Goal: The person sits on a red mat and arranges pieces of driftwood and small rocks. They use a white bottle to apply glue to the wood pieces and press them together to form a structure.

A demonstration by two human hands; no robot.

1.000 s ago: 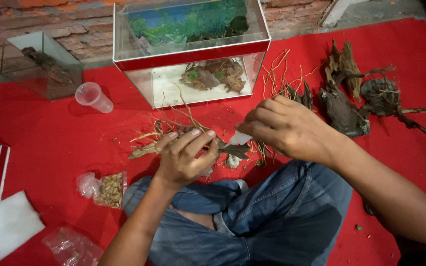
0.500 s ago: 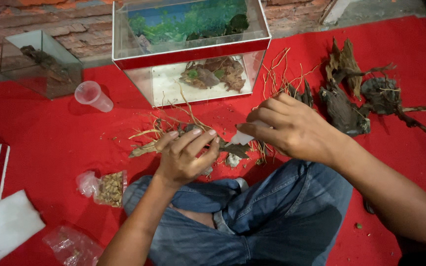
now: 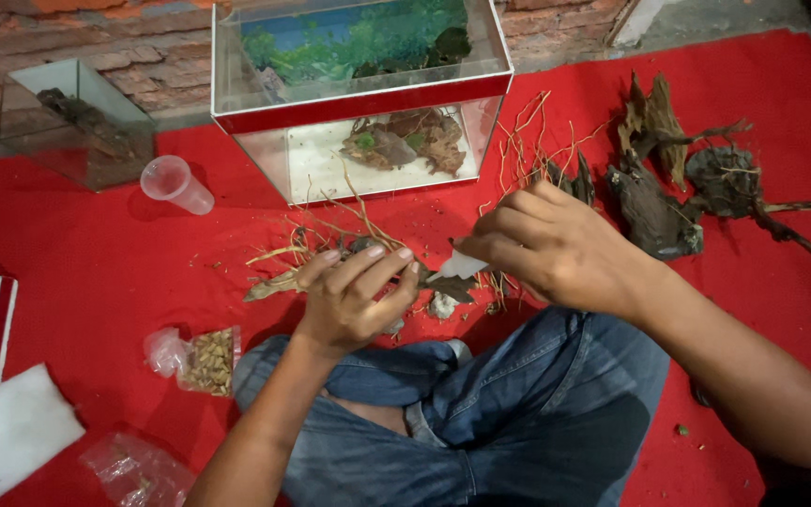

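Observation:
My left hand [image 3: 351, 296] grips a piece of dark driftwood with thin pale roots [image 3: 285, 272] just above the red cloth. My right hand [image 3: 556, 246] pinches a small white squeeze tube [image 3: 459, 267], its tip pointed at the wood beside my left fingers. A small whitish lump [image 3: 441, 305] lies on the cloth under the tube. My crossed legs in blue jeans [image 3: 481, 422] fill the foreground.
A glass aquarium with a red band [image 3: 359, 101] stands behind, holding wood and plants. A smaller glass tank [image 3: 72, 122] and a plastic cup [image 3: 175, 184] sit left. More driftwood [image 3: 654, 192] lies right. A bag of chips [image 3: 204, 361], white foam [image 3: 11, 432] and a plastic bag [image 3: 138, 469] lie at lower left.
My right hand has shifted slightly left, bringing the tube's tip closer to the wood in my left hand. The left hand stays about where it was.

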